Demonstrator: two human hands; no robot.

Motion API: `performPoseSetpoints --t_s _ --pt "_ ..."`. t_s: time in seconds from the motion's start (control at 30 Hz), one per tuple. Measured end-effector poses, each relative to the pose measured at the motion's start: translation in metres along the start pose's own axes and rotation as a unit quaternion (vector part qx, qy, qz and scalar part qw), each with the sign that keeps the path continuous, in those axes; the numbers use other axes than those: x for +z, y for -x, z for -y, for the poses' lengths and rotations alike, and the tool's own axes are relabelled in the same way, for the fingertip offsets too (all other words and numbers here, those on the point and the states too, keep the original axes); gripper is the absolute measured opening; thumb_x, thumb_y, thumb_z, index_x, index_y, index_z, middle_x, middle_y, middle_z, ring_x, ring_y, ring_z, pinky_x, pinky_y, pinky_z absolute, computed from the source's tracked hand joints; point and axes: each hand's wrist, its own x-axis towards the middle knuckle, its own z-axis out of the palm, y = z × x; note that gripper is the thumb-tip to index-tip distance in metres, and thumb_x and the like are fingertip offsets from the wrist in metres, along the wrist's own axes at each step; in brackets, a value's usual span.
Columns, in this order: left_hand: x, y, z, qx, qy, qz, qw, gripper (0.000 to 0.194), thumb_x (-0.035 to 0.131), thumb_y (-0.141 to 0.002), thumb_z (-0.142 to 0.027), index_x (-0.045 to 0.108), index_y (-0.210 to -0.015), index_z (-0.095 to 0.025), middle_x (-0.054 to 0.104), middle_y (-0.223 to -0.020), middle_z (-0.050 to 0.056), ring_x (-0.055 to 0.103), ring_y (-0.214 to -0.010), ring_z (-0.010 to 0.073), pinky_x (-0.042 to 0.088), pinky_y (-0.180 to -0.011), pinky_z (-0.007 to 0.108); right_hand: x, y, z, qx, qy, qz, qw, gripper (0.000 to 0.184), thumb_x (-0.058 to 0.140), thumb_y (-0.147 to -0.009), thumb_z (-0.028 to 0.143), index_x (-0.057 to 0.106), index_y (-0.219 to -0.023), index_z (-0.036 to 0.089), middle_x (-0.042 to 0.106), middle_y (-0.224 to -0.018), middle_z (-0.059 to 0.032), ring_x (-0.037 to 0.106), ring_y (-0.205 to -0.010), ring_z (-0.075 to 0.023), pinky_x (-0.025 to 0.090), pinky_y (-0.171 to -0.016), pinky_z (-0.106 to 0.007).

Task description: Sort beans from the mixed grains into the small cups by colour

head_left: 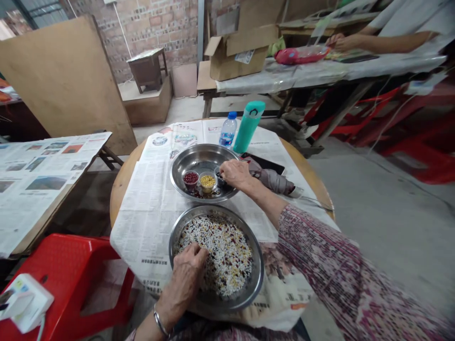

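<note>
A steel basin (258,289) nearest me holds mixed white rice-like grains (216,241) with red, yellow and black beans among them. My left hand (190,270) is at its left side, fingers curled down at the grains; what they pinch is hidden. In the farther steel basin (176,166) stand small clear cups of red beans (191,177), yellow beans (207,181) and dark beans (219,176). My right hand (235,173) is over the cup of dark beans, fingers closed together, their tips partly hidden. Loose dark beans lie beside the cups.
Newspaper (142,213) covers the round table. Behind the far basin stand a water bottle (228,129) and a turquoise flask (249,127). A folded grey umbrella (275,181) and a phone (265,163) lie right. A red stool (81,251) stands left. Another person's hands (337,42) work at a back table.
</note>
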Motion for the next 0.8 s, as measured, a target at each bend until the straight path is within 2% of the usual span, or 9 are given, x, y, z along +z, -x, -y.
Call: performPoseSetpoints --t_s 0.13,0.23,0.33,0.4,0.5,0.57,0.63,0.7,0.8 --pt "-0.002 0.0 -0.001 -0.003 -0.002 -0.002 1.0 0.02 0.042 -0.099 -0.015 0.059 -0.102 -0.025 0.059 -0.098 0.002 0.057 -0.09 0.0168 0.046 -0.077 0.028 -0.009 0.005 0.001 0.001 -0.027 -0.015 1.0 0.023 0.051 -0.087 0.017 0.074 -0.091 0.019 0.073 -0.101 -0.0111 0.063 -0.096 -0.023 0.043 -0.074 -0.03" --pt "-0.003 0.0 0.0 0.001 0.004 0.0 1.0 0.021 0.042 -0.099 -0.014 0.058 -0.105 -0.025 0.058 -0.099 0.002 0.056 -0.091 0.0171 0.047 -0.078 0.028 -0.018 0.028 0.002 -0.003 -0.058 -0.042 0.997 0.025 0.047 -0.092 0.022 0.071 -0.099 0.019 0.071 -0.106 -0.0097 0.062 -0.094 -0.0212 0.042 -0.073 -0.03" --pt "-0.01 0.001 -0.003 -0.013 0.005 -0.002 1.0 0.019 0.041 -0.1 -0.017 0.058 -0.106 -0.024 0.058 -0.103 0.003 0.056 -0.095 0.0179 0.048 -0.084 0.03 -0.016 0.082 0.011 -0.081 -0.159 -0.032 0.984 0.021 0.047 -0.094 0.023 0.067 -0.093 0.018 0.07 -0.093 -0.0063 0.061 -0.082 -0.0165 0.042 -0.071 -0.028" --pt "-0.019 0.004 -0.008 -0.033 -0.006 0.01 0.999 0.016 0.047 -0.099 -0.024 0.056 -0.113 -0.023 0.056 -0.112 0.006 0.055 -0.102 0.021 0.048 -0.088 0.034 -0.006 0.13 0.021 -0.175 -0.201 0.039 0.963 0.019 0.048 -0.093 0.019 0.066 -0.087 0.018 0.068 -0.085 -0.0046 0.059 -0.076 -0.0144 0.042 -0.07 -0.027" --pt "-0.029 0.014 -0.015 -0.055 -0.032 0.066 0.996 0.04 0.066 -0.089 -0.034 0.051 -0.123 -0.021 0.052 -0.123 0.01 0.052 -0.112 0.0285 0.05 -0.09 0.04 0.018 0.195 0.038 -0.295 -0.193 0.128 0.927 0.016 0.051 -0.09 0.013 0.066 -0.087 0.02 0.066 -0.086 -0.0026 0.059 -0.079 -0.0138 0.041 -0.069 -0.026" --pt "-0.028 0.019 -0.018 -0.062 -0.042 0.099 0.992 0.04 0.069 -0.086 -0.028 0.051 -0.121 -0.02 0.052 -0.121 0.01 0.053 -0.11 0.0285 0.05 -0.089 0.04 0.035 0.218 0.045 -0.326 -0.168 0.161 0.916 0.013 0.054 -0.089 0.014 0.065 -0.088 0.02 0.066 -0.088 -0.0026 0.059 -0.082 -0.015 0.041 -0.069 -0.026" --pt "-0.022 0.021 -0.019 -0.056 -0.033 0.112 0.992 0.028 0.061 -0.089 -0.018 0.052 -0.115 -0.021 0.054 -0.116 0.007 0.056 -0.105 0.0238 0.049 -0.09 0.036 0.047 0.221 0.046 -0.317 -0.137 0.159 0.925 0.013 0.054 -0.089 0.013 0.065 -0.087 0.019 0.065 -0.088 -0.0045 0.058 -0.084 -0.0162 0.041 -0.07 -0.027" --pt "-0.016 0.014 -0.019 -0.04 -0.017 0.107 0.993 0.019 0.05 -0.094 -0.012 0.052 -0.11 -0.022 0.055 -0.11 0.005 0.057 -0.098 0.0187 0.048 -0.088 0.031 0.052 0.208 0.041 -0.279 -0.116 0.119 0.946 0.016 0.051 -0.089 0.009 0.064 -0.09 0.017 0.063 -0.091 -0.0067 0.056 -0.086 -0.0174 0.042 -0.073 -0.028" --pt "-0.015 -0.01 -0.02 -0.014 -0.013 0.074 0.997 0.022 0.038 -0.098 -0.01 0.053 -0.108 -0.022 0.055 -0.105 0.004 0.057 -0.089 0.016 0.048 -0.082 0.028 0.048 0.182 0.031 -0.218 -0.088 0.058 0.97 0.021 0.048 -0.087 0.005 0.064 -0.096 0.017 0.062 -0.099 -0.0092 0.055 -0.094 -0.0196 0.043 -0.078 -0.029"
